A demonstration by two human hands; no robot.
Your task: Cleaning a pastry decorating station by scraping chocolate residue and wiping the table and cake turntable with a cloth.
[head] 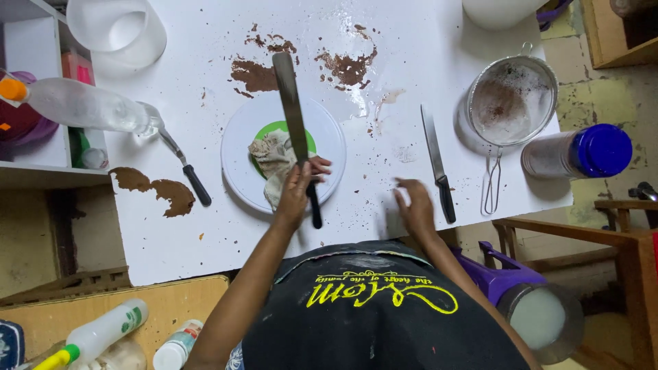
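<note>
Left hand: my left hand (296, 188) is clamped on the black handle of the long spatula (293, 116), over the white plate (236, 147).
Cloth: crumpled rag (273, 159) on the plate, touching the blade.
Right hand: my right hand (413, 205) is open, fingers spread, on the bench (205, 226) right of the plate.
Knife: black-handled knife (436, 154) just beyond the right hand.

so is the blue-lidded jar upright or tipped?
Tipped: the blue-lidded jar lies on its side at the white table's edge, lid pointing sideways.

The right hand (413, 205) is motion-blurred (fingers indistinct).
</note>
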